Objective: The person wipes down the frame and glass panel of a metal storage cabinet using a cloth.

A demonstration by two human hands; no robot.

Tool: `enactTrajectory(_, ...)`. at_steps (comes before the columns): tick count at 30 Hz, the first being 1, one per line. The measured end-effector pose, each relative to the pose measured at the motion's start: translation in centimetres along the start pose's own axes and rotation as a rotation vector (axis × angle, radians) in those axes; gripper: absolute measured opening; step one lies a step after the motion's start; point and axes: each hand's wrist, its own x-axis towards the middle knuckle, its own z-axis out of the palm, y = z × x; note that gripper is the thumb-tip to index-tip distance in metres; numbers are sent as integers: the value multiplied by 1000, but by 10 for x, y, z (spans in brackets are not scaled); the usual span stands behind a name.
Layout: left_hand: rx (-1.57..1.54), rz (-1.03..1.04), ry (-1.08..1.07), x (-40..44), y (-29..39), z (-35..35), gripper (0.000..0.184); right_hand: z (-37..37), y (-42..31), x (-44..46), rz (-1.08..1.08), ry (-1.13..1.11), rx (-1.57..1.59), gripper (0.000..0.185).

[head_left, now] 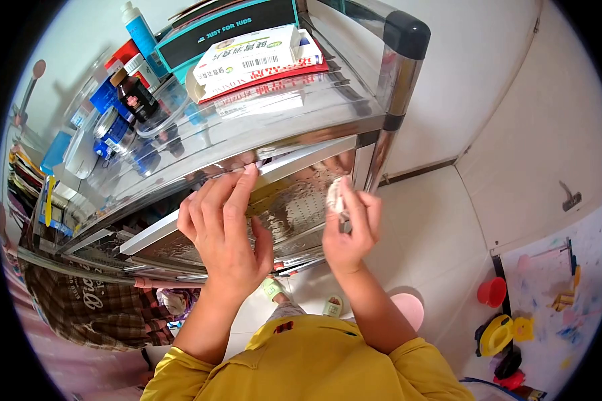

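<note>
My left hand (224, 227) is hooked over the top edge of a tilted metal-framed cabinet door (287, 207), its thumb on the front side. The door has a shiny, patterned panel and leans out from the silver cabinet, leaving a dark gap behind its upper edge. My right hand (353, 230) pinches a small crumpled white piece (336, 198), cloth or tissue, in front of the door's right part. Whether that piece touches the panel, I cannot tell.
On the cabinet's top stand medicine boxes (254, 60), a teal-black box (227, 37), a dark bottle (135, 97) and a blue spray bottle (140, 33). A plaid garment (93, 301) hangs at left. A pink basin (408, 311) and red cup (492, 292) are at right.
</note>
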Motion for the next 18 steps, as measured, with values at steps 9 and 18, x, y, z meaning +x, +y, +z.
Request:
enactTrajectory(9, -12, 15, -35, 0, -2, -3, 73, -1, -9, -19, -98, -104, 119, 51)
enactTrajectory(18, -9, 10, -36, -1, -3, -2, 74, 7, -12, -10, 92, 31, 63, 44)
